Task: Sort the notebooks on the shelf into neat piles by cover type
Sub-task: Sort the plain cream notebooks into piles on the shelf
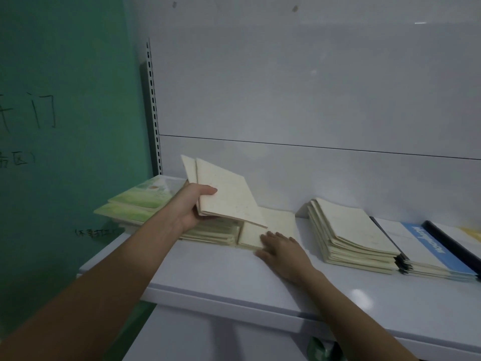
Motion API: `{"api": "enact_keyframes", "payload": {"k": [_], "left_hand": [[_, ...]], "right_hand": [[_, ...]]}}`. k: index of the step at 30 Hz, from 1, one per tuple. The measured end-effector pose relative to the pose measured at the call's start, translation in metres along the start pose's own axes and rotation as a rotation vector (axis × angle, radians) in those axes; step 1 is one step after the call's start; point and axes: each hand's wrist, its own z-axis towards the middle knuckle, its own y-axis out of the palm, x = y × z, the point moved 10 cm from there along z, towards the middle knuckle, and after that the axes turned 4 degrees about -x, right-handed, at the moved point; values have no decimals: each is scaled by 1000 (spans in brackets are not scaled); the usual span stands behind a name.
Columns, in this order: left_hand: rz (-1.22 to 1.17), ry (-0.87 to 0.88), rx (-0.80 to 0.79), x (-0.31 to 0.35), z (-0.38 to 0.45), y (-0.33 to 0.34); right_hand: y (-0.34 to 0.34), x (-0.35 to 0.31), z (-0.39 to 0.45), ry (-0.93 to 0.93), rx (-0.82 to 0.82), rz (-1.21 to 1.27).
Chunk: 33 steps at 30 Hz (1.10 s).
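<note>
Left hand [191,208] gripping cream notebooks [229,196], right hand [282,250] flat on pile [253,238]

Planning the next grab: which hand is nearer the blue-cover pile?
Right. The right hand lies flat left of the blue-cover pile; the left hand holds notebooks farther left.

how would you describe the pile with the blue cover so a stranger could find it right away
On the white shelf, look to the far right end. Past the tall stack of plain cream notebooks lies the blue-banded pile, touching that stack's right side. It alone shows a bright blue band with white lettering on top.
</note>
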Motion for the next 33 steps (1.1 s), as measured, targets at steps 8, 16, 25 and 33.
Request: {"api": "enact_keyframes", "payload": {"k": [8,16,25,33], "left_hand": [[-50,1,-7,0,13,2],[-21,-6,1,-11,20,24],[-28,65,89,5,9,37],[-58,44,67,-14,8,95]], "right_hand": [[-40,37,-19,159,158,286],[-2,0,-12,-60,-194,64],[-89,68,4,199,321,554],[-214,32,-37,-167,567,538]]}}
